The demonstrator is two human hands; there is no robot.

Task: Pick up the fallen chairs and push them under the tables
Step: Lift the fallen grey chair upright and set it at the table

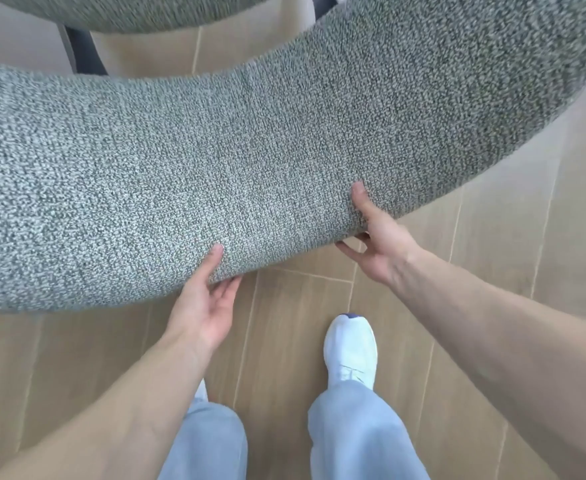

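Nearest the camera: pale blue trouser legs (361,434) and a white shoe (350,351) w/ a dark toe tip, planted on the wood-plank floor (458,358). A 2nd white shoe (201,391) barely shows behind the other trouser leg.

Both bare forearms reach fwd from the bottom corners to the chair's curved backrest (250,161) — a thick band of grey-green speckled fabric that arcs across most of the view, from the left edge up to the top right. Its lower edge hangs above the floor just ahead of the shoe.

The left hand (208,299) grasps that lower edge from below: thumb laid up against the fabric face, palm turned up, fingers curling under the rim and mostly hidden there. The right hand (374,244) grasps the same edge a bit to the right & higher — thumb pressed flat on the fabric, fingers hooked underneath, a couple of fingertips poking out below. So the backrest sits between thumb and fingers in each hand; the hands are near each other, not touching.

Farther off, beyond the backrest's upper edge: a strip of floor, a dark leg (83,50) at upper left, and another piece of the same speckled fabric (129,12) curving along the top edge, blurred. Whether that's the chair's seat or a diff. chair — cannot tell.
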